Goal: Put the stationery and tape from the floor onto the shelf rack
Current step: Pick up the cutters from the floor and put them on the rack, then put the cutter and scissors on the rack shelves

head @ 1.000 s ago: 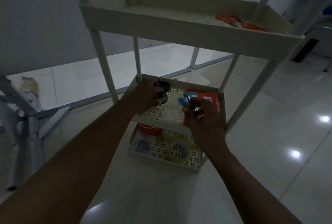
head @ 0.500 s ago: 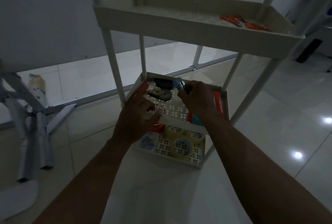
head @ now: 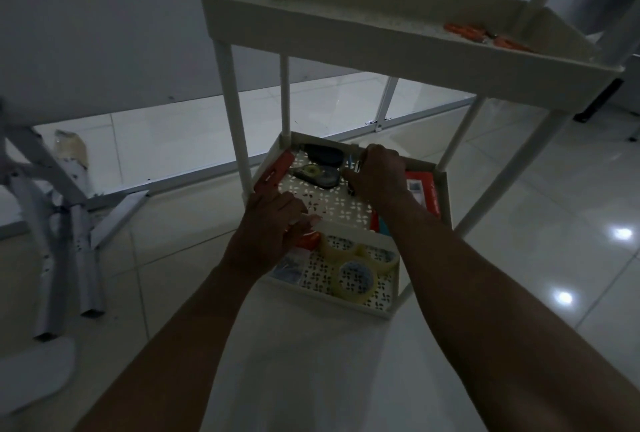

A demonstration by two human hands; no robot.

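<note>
A cream shelf rack stands in front of me. My right hand is over its middle tier, shut on a small blue and metal stationery item. Beside it lie two dark correction-tape dispensers and a red cutter along the left rim. My left hand hovers at that tier's front edge with fingers loosely apart, holding nothing. On the bottom tier sit clear tape rolls and a red roll. A red box lies on the middle tier's right side.
Orange scissors rest on the top tier at the right. Folded white metal frames lean at the left on the glossy tiled floor. The rack's legs frame the middle tier.
My left hand has let go of the dark dispenser and pulled back to the tier's front edge. My right hand has carried the blue item toward the tier's back.
</note>
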